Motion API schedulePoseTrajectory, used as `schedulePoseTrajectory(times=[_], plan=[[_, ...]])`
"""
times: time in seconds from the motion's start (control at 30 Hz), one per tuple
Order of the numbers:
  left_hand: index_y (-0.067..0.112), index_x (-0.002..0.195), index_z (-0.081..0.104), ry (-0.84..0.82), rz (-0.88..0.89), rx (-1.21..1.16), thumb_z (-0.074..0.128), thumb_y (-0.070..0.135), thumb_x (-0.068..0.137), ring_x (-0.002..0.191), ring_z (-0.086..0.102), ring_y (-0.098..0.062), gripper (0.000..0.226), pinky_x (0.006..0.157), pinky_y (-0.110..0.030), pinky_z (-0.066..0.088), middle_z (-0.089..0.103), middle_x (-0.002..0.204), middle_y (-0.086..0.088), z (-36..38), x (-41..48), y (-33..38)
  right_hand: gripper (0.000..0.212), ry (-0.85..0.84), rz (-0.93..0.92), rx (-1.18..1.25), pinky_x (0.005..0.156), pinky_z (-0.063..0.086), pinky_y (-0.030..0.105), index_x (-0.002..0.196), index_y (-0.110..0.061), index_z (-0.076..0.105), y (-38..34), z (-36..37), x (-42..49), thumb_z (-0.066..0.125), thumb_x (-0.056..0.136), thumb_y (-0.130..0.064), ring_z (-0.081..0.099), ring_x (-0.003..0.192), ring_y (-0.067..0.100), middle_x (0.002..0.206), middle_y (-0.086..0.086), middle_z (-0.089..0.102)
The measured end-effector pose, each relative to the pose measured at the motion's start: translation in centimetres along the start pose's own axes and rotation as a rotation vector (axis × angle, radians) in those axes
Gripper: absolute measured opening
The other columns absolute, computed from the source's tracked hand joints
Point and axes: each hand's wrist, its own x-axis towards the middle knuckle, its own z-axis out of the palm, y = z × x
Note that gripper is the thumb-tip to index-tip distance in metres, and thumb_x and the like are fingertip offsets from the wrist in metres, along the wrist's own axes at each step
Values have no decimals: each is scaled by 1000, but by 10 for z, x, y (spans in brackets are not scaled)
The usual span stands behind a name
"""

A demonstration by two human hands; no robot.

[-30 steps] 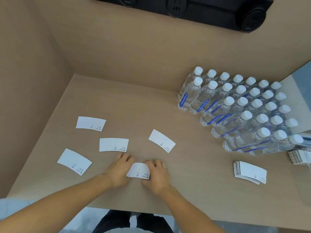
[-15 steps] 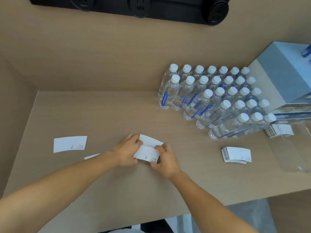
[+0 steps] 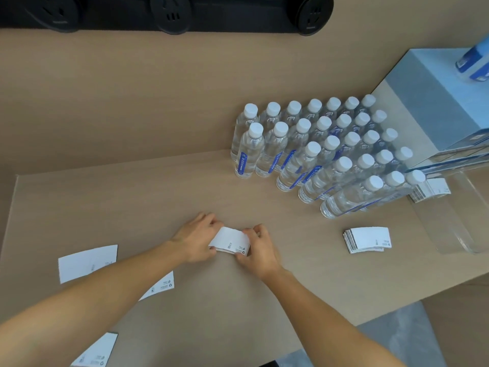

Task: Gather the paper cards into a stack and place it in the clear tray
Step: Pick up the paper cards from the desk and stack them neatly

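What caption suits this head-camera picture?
Both hands square up paper cards beside rows of water bottles.

Soft, even light with faint shadows under the hands (image 3: pixel 197 239). Wide-angle bend curves the frame edges; the whole view is slightly blurred, bottles (image 3: pixel 317 154) glinting faintly.

No text was legible. The paper cards (image 3: pixel 229 240) carried small dark print and a recycling-type symbol at one corner, too small to read. The water bottles (image 3: pixel 248 151) bore blue labels with white markings, likewise unreadable
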Motion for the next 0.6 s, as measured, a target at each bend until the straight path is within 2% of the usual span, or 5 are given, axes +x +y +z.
schedulePoseTrajectory(times=[0.13,0.23,0.37,0.47,0.6], plan=[[15,133,47,-1,-32,-65,61,26,86,127,35,-22,50,95,-34,48,41,133,-2,12,3,0,48,-48,1,35,84,51,35,124,-15,54,7,7,6,65,81,-32,51,108,25,121,3,42],[14,132,51,10,-21,-122,62,21,84,126,34,-22,50,102,-32,44,43,132,-2,16,3,-4,42,-53,2,57,79,45,26,117,-11,55,9,13,8,64,79,-26,50,101,23,115,1,41],[12,129,54,1,-48,-159,64,17,83,123,37,-22,47,105,-30,41,46,129,-3,21,3,-6,35,-92,17,47,77,42,22,110,-6,55,9,16,14,62,78,-18,50,95,20,114,1,39],[10,130,53,20,-103,-185,64,17,86,124,38,-23,46,106,-30,40,48,131,-4,25,1,-1,28,-115,87,122,68,42,19,107,-11,51,10,13,20,56,80,-15,49,80,10,111,-4,42],[8,126,57,139,-248,-336,65,10,83,126,42,-23,43,103,-24,39,47,131,-4,37,-6,14,11,-88,104,97,72,45,30,102,-21,47,14,12,26,46,91,-18,52,79,9,111,-2,49]])
